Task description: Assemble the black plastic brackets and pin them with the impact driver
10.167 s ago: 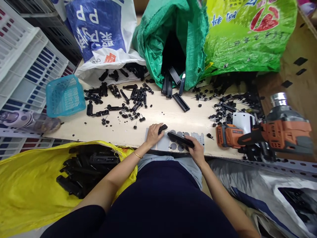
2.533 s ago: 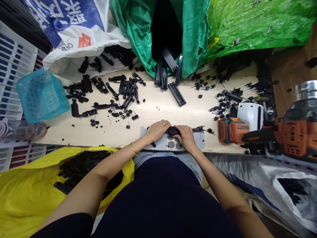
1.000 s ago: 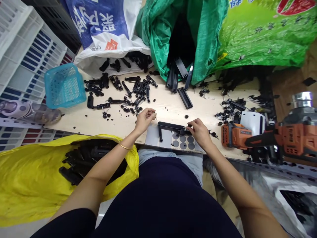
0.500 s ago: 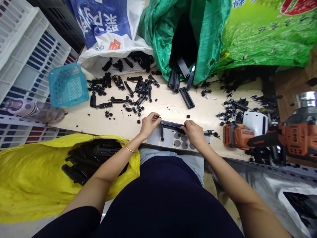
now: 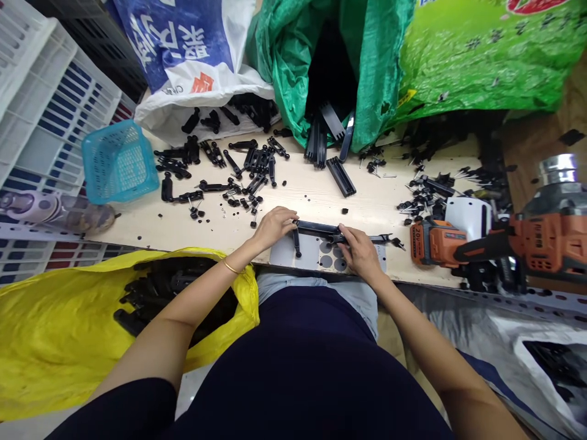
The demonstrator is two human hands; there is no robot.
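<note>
A long black plastic bar (image 5: 318, 228) lies crosswise between my hands, over a grey plate with round discs (image 5: 308, 253) at the bench's front edge. The fingers of my left hand (image 5: 275, 227) pinch its left end, where a short black arm (image 5: 297, 243) hangs toward me. My right hand (image 5: 360, 252) grips the bar near its right end, thumb and fingers closed. Beyond that hand, a thinner black piece with a forked tip (image 5: 387, 238) sticks out to the right. My fingertips partly hide both joints.
Black jointed parts (image 5: 259, 160) lie scattered behind my left hand. A green sack (image 5: 287, 73) holds black bars. An orange cordless tool (image 5: 438, 244) and small screws sit right. A blue basket (image 5: 120, 162) stands left, a yellow sack (image 5: 55, 330) below it.
My right hand's fingers have shifted around the bar's right end, the thumb now below it. My left fingers have closed further over the left joint. The view has shifted slightly.
</note>
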